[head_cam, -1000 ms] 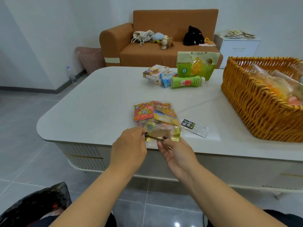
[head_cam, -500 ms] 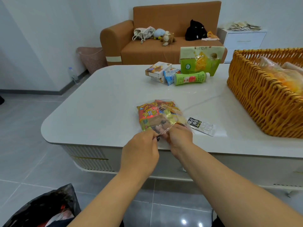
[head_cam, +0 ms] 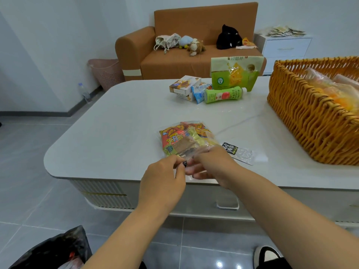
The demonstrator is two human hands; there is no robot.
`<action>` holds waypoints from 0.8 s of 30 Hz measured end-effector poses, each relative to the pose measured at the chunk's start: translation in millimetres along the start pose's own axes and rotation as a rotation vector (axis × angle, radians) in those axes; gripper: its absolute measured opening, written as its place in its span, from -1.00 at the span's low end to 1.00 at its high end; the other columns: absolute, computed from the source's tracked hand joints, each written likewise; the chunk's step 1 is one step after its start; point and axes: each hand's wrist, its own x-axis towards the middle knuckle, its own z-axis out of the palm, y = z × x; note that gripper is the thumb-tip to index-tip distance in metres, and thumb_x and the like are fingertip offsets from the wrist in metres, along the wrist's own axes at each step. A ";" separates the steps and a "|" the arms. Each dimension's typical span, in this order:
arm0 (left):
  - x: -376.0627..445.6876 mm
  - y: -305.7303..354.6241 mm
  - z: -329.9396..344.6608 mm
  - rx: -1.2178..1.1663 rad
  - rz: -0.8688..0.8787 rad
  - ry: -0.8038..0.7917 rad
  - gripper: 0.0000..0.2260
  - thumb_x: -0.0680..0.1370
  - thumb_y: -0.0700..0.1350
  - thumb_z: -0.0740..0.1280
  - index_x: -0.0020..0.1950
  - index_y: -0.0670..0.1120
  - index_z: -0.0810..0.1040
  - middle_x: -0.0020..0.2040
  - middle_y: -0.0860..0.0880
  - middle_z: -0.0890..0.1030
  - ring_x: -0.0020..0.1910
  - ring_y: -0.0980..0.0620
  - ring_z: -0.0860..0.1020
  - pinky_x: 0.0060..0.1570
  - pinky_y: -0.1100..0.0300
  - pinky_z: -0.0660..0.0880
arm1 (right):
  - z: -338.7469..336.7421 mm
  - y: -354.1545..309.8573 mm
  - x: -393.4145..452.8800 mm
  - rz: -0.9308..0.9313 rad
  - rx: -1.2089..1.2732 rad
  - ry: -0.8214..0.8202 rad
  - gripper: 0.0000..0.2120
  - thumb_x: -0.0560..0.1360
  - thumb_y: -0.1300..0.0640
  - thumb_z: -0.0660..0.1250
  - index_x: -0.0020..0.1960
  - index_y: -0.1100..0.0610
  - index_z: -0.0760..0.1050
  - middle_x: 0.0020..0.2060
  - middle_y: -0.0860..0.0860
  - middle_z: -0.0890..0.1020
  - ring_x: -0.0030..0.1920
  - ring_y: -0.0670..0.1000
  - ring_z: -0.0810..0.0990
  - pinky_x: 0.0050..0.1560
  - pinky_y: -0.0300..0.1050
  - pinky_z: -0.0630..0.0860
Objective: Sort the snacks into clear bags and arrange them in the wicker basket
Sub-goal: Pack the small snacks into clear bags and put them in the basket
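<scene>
On the white table [head_cam: 120, 121] sit some boxes [head_cam: 184, 87], a green bottle [head_cam: 223, 95] lying down and a green pouch [head_cam: 235, 72] standing up. A small black packet [head_cam: 236, 152] lies just beside the hands. The wicker basket [head_cam: 310, 121] on the right holds filled bags. Both arms reach forward. The left hand [head_cam: 163, 179] and right hand [head_cam: 211, 167] pinch the near edge of the clear bag [head_cam: 186, 138] of snacks, which lies flat at the table's front edge.

Bare forearms, dark-painted nail [head_cam: 184, 163], black-and-white shoe [head_cam: 269, 256].
</scene>
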 end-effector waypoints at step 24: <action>1.1 7.0 3.9 -0.016 -0.052 -0.024 -0.89 0.55 -0.08 0.32 -0.03 0.05 0.65 -0.12 0.12 0.67 -0.08 0.03 0.61 -0.01 0.06 0.56 | -107.3 22.4 43.6 -0.040 -0.902 0.431 -0.65 0.38 -0.08 0.47 0.03 0.09 0.49 0.10 0.14 0.46 0.22 0.18 0.36 -0.11 -0.11 0.40</action>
